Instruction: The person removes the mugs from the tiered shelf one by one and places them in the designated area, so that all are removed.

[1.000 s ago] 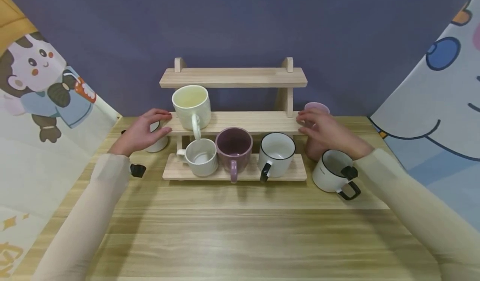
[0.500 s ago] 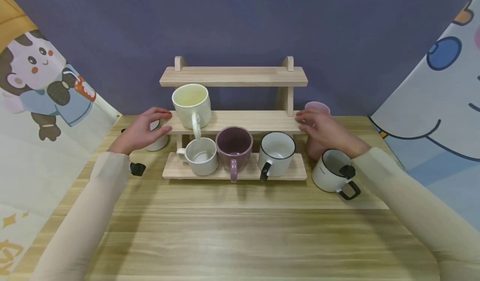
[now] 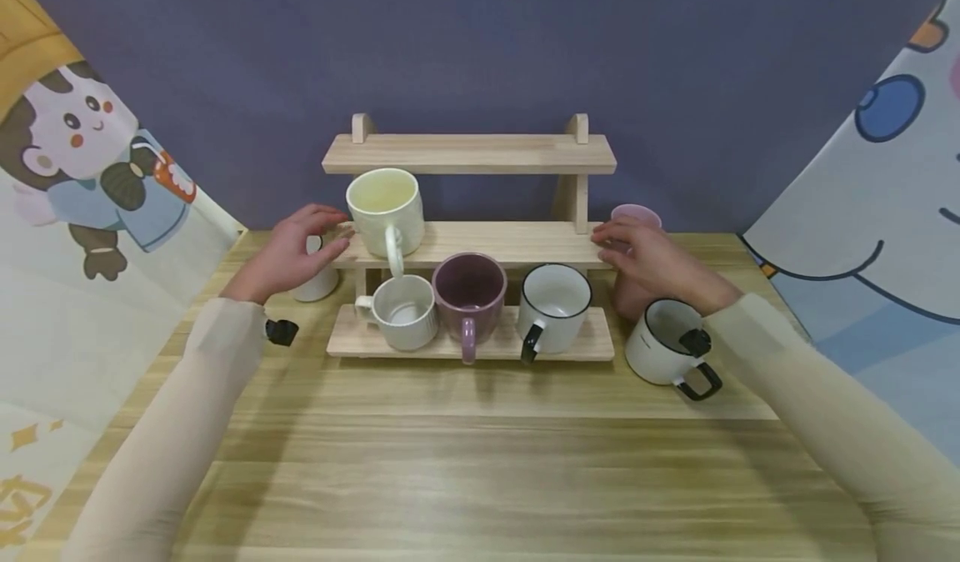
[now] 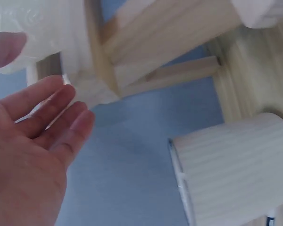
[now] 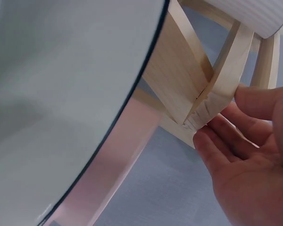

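A three-tier wooden rack (image 3: 468, 155) stands at the back of the table. My left hand (image 3: 292, 253) is at the left end of its middle board, fingers extended and thumb apart; in the left wrist view the fingertips meet or nearly meet the board end (image 4: 92, 87). At the other end my right hand (image 3: 652, 262) grips the board (image 5: 217, 94) between thumb and fingers. A pale yellow-green mug (image 3: 386, 212) sits on the middle board's left. Along the bottom board stand a small ribbed white cup (image 3: 405, 316), a purple mug (image 3: 471, 295) and a white black-rimmed mug (image 3: 555, 308).
Right of the rack, a white mug with a black handle (image 3: 663, 345) stands on the table before a tall pink cup (image 3: 630, 295), partly behind my right hand. A white cup (image 3: 318, 283) stands behind my left hand. The wooden tabletop (image 3: 480, 470) stretches forward; a dark cloth hangs behind.
My left hand has shifted slightly right and up at the board's end. My right hand stays in place. The rack and mugs look unmoved apart from a slight shift of the view.
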The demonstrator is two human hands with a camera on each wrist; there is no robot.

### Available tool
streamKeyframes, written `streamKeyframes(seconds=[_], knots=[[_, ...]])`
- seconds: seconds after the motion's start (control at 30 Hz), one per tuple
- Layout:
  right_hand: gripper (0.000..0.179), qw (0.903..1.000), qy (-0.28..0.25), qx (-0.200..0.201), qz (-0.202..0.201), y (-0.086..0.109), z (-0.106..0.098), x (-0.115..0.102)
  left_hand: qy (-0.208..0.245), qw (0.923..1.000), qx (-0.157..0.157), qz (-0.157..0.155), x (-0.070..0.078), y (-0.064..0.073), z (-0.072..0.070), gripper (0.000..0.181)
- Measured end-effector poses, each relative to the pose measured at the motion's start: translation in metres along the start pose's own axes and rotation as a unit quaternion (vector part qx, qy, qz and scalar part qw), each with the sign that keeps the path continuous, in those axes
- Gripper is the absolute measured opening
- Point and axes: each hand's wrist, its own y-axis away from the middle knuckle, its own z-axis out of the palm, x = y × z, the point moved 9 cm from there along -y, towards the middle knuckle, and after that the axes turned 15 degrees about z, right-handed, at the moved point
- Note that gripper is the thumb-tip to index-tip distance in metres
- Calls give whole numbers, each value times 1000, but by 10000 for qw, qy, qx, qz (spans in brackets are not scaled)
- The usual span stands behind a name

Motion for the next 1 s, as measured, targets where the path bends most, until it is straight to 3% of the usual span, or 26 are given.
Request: streamKeyframes(seconds=[0.2,0.43,0.7,1.0], knots=[[27,10000,-33,-79,43,1,0,-1,124,9977,636,185,17,-14,-16,46],[27,10000,1,-56,18,1,0,0,156,9957,887,201,37,-31,-21,57],[26,10000,0,1,-46,1,0,0,93,9977,663,-46,44,-49,-18,68],[27,9998,59,-67,199,0,1,2,-105,9980,71,-618,42,-62,-11,82]])
